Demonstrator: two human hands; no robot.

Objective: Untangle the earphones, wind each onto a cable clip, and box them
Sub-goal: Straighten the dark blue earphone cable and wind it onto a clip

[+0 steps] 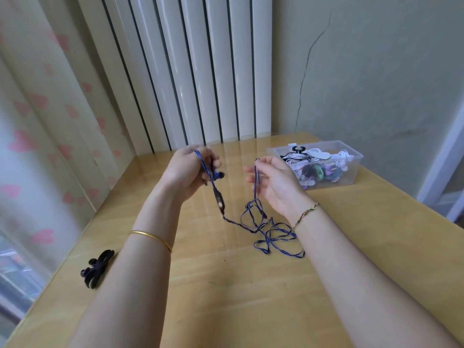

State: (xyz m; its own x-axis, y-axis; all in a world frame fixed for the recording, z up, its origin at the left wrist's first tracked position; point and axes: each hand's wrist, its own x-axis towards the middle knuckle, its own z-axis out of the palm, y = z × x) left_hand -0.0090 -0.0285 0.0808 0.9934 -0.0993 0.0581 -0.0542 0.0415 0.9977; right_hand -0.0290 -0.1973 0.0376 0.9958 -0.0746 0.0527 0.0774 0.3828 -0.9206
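- Two bare hands are raised above a wooden table (226,285), and one blue-and-black braided earphone cable (256,222) is strung between them
- At the left hand (185,172) the fingers are curled closed on the upper part of the cable, which is looped over the top of the hand; a dark earbud (219,175) is seen poking out just beside the fingertips
- At the right hand (273,182) the palm is turned up and a strand of the same cable is pinched between thumb and forefinger, the remaining fingers being spread loosely
- Below the left hand, a dark inline remote (219,200) is hung on the cable, tilted toward the table
- Between and under the wrists, the rest of the cable is left in tangled loops on the tabletop
- A gold bangle (150,238) is worn on the left forearm and a braided thread bracelet (305,214) on the right wrist
- Behind the right hand, a clear plastic box (351,169) is set near the table's far edge, filled with wound white and dark earphones on clips
- Near the left edge of the table, well apart from the hands, a black cable clip (99,268) is laid, blurred in outline
- Behind the table, white vertical panels (200,71) and a curtain with pink hearts (37,121) are seen
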